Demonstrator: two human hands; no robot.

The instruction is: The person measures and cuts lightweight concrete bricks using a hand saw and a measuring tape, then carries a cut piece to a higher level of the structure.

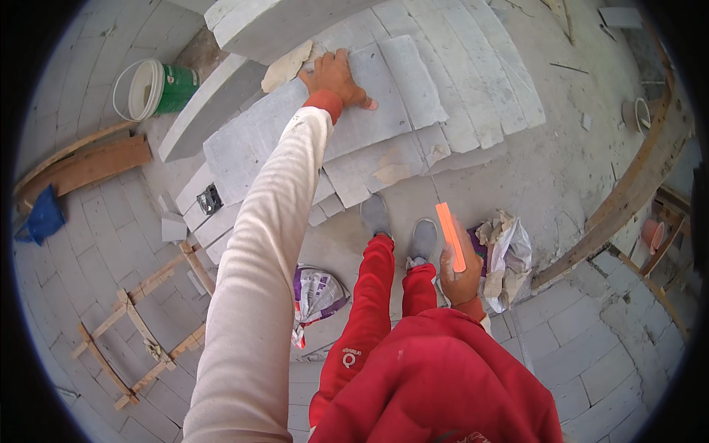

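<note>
My left hand point(336, 81) lies on a light grey block point(281, 122), fingers spread and holding nothing. The block rests on a stack of similar blocks point(480, 66). My right hand point(459, 277) is closed round the orange handle of a handsaw point(452, 238). Its thin blade, seen edge-on, runs up from the handle to a straight cut line in the block. To the right of that line is a narrower block piece point(413, 81). How deep the blade sits in the block cannot be made out.
Curved-looking block slabs point(207, 111) stand beyond my left arm. A green and white bucket point(159, 88) lies tipped at far left. A wooden ladder-like frame point(140, 328) leans at left. Crumpled bags point(317, 295) and torn sacks point(509, 258) flank my feet.
</note>
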